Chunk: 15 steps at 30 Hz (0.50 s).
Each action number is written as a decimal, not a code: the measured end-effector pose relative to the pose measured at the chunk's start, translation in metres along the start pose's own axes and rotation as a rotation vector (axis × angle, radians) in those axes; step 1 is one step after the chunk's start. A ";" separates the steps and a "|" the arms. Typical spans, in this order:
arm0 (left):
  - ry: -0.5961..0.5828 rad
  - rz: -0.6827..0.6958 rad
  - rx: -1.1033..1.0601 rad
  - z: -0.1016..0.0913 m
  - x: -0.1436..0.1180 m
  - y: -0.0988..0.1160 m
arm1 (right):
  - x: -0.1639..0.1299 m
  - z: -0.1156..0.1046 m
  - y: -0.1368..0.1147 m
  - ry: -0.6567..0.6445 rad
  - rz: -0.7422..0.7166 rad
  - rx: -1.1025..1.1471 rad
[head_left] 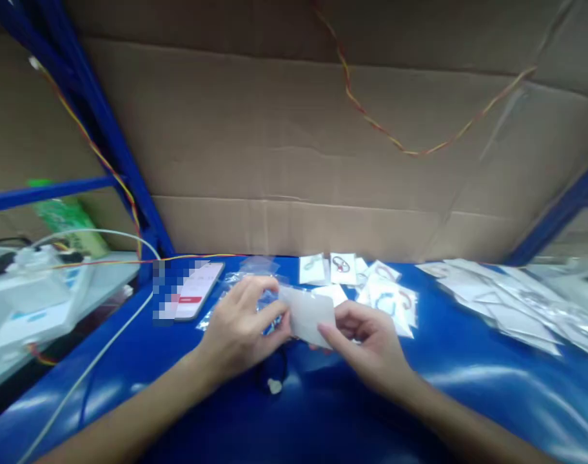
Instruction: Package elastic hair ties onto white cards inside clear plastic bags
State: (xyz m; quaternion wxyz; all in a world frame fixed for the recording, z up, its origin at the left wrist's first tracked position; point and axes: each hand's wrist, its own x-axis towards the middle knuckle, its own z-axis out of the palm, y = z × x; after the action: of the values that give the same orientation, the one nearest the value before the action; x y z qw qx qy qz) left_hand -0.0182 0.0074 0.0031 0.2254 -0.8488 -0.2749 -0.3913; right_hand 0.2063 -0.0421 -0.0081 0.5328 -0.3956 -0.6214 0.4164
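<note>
A small white card [307, 317] is held up between my two hands above the blue table surface. My right hand [371, 341] pinches its right edge, thumb in front and fingers behind. At the card's left edge, the thumb and fingers of my left hand [245, 322] are closed; a hazy, see-through strip there looks like clear plastic. Below my left hand is a dark cord loop with a pale charm [274, 386], blurred; whether it hangs or lies on the table I cannot tell. Clear plastic bags [231, 278] lie behind my left hand.
A phone [202, 293] lies to the left. Carded bracelets in clear bags [342, 268] are spread behind my right hand, with a larger pile of packets [507, 303] farther right. A white cable [105, 348] crosses the left side. Cardboard [294, 142] forms the back wall.
</note>
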 end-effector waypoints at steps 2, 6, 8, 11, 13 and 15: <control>0.006 0.012 -0.041 0.001 0.000 -0.001 | 0.003 -0.003 0.000 0.014 0.042 0.042; -0.035 -0.112 -0.136 -0.001 0.001 0.000 | 0.007 -0.009 0.000 0.058 0.026 0.012; -0.086 -0.139 -0.146 -0.002 0.002 0.001 | 0.006 -0.010 0.000 0.032 0.014 -0.030; -0.145 -0.137 -0.112 -0.002 0.002 0.000 | 0.004 -0.010 -0.001 0.006 0.001 -0.041; -0.172 -0.123 -0.092 0.001 0.001 -0.002 | 0.004 -0.011 -0.002 0.018 -0.013 -0.036; -0.192 -0.095 -0.088 0.004 0.000 -0.004 | 0.004 -0.011 -0.003 0.015 -0.033 -0.048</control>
State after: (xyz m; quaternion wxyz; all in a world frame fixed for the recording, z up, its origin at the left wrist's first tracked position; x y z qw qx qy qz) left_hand -0.0182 0.0128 0.0017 0.1416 -0.8775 -0.3178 -0.3302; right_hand 0.2166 -0.0380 -0.0026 0.5348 -0.4011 -0.6337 0.3893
